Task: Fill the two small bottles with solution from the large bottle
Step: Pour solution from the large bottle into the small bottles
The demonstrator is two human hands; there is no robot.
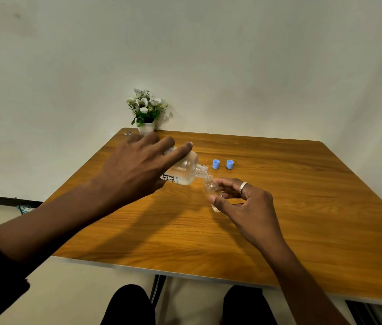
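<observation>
My left hand (136,167) holds the large clear bottle (185,168) tipped on its side above the wooden table (279,219), threaded neck pointing right and down. The neck meets the mouth of a small clear bottle (212,187), which my right hand (243,202) pinches between thumb and fingers, tilted toward the large bottle. The large bottle carries a white label with black letters and has clear liquid inside. A ring sits on one right-hand finger. Only one small bottle shows.
Two small blue caps (216,164) (229,164) stand on the table just behind the bottles. A white pot of artificial flowers (146,111) sits at the table's far left edge against the wall. My knees show below the near edge.
</observation>
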